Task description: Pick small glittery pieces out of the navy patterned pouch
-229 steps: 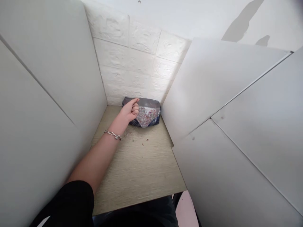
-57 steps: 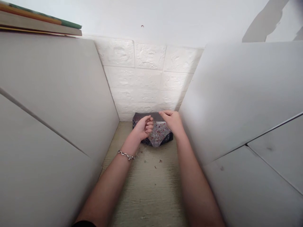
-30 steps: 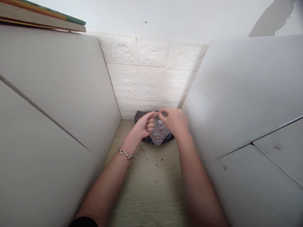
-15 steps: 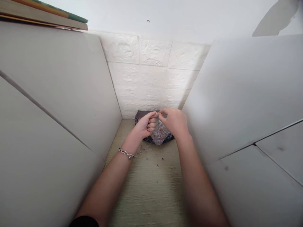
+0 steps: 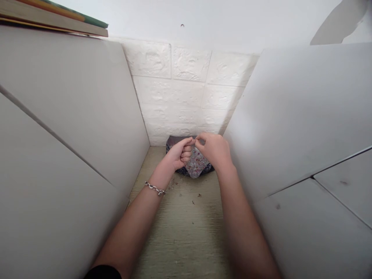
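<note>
My left hand (image 5: 180, 153) is closed, its thumb and forefinger pinched at the tips and the other fingers curled in. Right beside it, my right hand (image 5: 214, 149) pinches with thumb and forefinger. The two pinches almost meet, and whatever lies between the fingertips is too small to name. Behind and below the hands is a dark patterned pouch or box (image 5: 171, 142) against the wall. On its front lies a clear bag of small multicoloured beads (image 5: 197, 164), partly covered by my hands. A silver chain bracelet (image 5: 155, 188) circles my left wrist.
White panels rise close on the left (image 5: 72, 104) and right (image 5: 290, 112), leaving a narrow gap. A white brick-patterned wall (image 5: 174, 93) closes the back. Small dark bits lie on the greenish wooden surface (image 5: 186, 232). Books (image 5: 58, 19) rest atop the left panel.
</note>
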Available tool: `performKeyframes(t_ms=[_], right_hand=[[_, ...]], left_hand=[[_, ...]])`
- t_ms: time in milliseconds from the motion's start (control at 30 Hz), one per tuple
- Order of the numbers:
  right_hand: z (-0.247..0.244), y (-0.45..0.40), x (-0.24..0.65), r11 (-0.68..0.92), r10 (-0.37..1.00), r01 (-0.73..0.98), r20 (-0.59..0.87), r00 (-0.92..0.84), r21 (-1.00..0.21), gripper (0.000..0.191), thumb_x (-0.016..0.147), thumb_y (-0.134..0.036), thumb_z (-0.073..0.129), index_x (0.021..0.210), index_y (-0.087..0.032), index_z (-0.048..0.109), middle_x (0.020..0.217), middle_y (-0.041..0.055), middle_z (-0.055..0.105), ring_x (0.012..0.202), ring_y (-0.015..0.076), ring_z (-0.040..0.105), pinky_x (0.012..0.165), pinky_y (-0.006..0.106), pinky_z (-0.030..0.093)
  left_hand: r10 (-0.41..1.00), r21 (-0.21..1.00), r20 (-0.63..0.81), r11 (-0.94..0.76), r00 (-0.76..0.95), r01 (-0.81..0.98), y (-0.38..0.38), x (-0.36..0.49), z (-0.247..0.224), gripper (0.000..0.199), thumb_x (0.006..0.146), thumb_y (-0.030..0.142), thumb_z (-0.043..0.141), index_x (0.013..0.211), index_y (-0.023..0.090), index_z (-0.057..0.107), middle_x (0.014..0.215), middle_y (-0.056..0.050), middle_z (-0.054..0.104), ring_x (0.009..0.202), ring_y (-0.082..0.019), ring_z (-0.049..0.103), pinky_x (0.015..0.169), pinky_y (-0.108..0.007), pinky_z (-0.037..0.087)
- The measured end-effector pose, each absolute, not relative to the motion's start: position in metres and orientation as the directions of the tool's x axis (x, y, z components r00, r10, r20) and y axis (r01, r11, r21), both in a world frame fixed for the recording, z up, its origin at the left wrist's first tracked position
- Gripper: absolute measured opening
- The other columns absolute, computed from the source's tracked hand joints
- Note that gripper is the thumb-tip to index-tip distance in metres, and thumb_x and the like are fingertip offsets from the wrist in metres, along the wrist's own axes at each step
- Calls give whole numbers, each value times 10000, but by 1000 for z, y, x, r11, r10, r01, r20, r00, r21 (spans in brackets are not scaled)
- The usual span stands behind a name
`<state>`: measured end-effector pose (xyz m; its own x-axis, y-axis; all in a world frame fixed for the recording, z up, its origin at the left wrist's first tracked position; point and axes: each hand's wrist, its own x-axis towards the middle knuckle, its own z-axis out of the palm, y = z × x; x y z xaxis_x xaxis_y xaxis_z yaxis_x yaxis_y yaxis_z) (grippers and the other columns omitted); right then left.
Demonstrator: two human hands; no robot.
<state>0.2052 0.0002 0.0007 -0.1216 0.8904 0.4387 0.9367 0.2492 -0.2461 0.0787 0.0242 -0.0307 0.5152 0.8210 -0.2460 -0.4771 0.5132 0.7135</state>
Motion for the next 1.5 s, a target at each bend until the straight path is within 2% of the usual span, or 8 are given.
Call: performKeyframes(t_ms=[433, 600, 833, 1000, 1100, 1233, 1300, 1500], right_hand=[[5, -3, 206, 256, 916, 947, 363, -173, -195, 305, 792, -357, 359, 910, -311, 637, 835, 0, 645, 731, 141, 546, 548, 239, 308], [1, 1, 209, 294, 921, 913, 341, -190, -284, 298, 788, -374, 377, 921, -312, 636, 832, -1, 655, 727, 135, 555, 559, 235, 330], [-6, 10, 211, 353, 919, 816, 335, -209, -457, 272, 763, -343, 420, 874, -264, 656, 833, 11, 657, 754, 122, 555, 686, 229, 379], [-9, 11, 209, 331, 930, 795, 319, -184, -508, 245, 712, -309, 436, 798, -215, 646, 765, 20, 637, 662, 110, 507, 623, 223, 350], [-10, 12, 209, 285, 940, 792, 318, -121, -540, 203, 680, -292, 423, 683, -171, 586, 660, 19, 581, 593, 98, 438, 560, 215, 304], [-15, 15, 208, 267, 954, 716, 282, -101, -645, 252, 704, -248, 291, 528, -154, 445, 527, -6, 420, 542, 85, 340, 512, 215, 242], [-19, 17, 207, 263, 962, 650, 243, -122, -713, 272, 717, -294, 290, 519, -157, 415, 511, -21, 356, 521, 77, 287, 493, 217, 216], [-29, 25, 206, 225, 974, 394, 190, -127, -891, 309, 714, -428, 378, 606, -155, 474, 512, -42, 331, 469, 56, 276, 450, 197, 219]], left_hand=[[837, 769, -250, 477, 486, -426, 24, 78, -34, 247, 731, 294, 501, 575, 164, 360, 410, 103, 168, 297, -6, 119, 271, -127, 70], [846, 781, -266, 470, 463, -411, 24, 78, -33, 257, 730, 303, 505, 572, 169, 351, 405, 103, 166, 298, -8, 112, 279, -137, 59], [891, 862, -226, 371, 394, -346, 22, 80, -32, 173, 708, 273, 504, 616, 168, 403, 417, 102, 165, 306, -13, 101, 300, -157, 47], [945, 932, -176, 250, 276, -261, 18, 81, -31, 191, 680, 257, 518, 562, 153, 408, 431, 96, 179, 308, -6, 127, 314, -162, 50], [961, 939, -177, 230, 214, -256, 19, 79, -31, 148, 690, 252, 506, 623, 120, 506, 427, 96, 182, 304, -5, 134, 312, -161, 56], [943, 876, -255, 319, 214, -360, 24, 76, -33, 195, 733, 254, 472, 737, 87, 571, 411, 107, 149, 294, -2, 111, 300, -145, 52], [924, 821, -293, 375, 246, -430, 27, 76, -35, 171, 739, 242, 476, 743, 95, 564, 405, 109, 149, 286, 0, 113, 291, -135, 52], [855, 588, -341, 518, 390, -621, 31, 75, -39, 160, 778, 216, 429, 809, 101, 536, 400, 105, 190, 271, -1, 167, 266, -109, 77]])
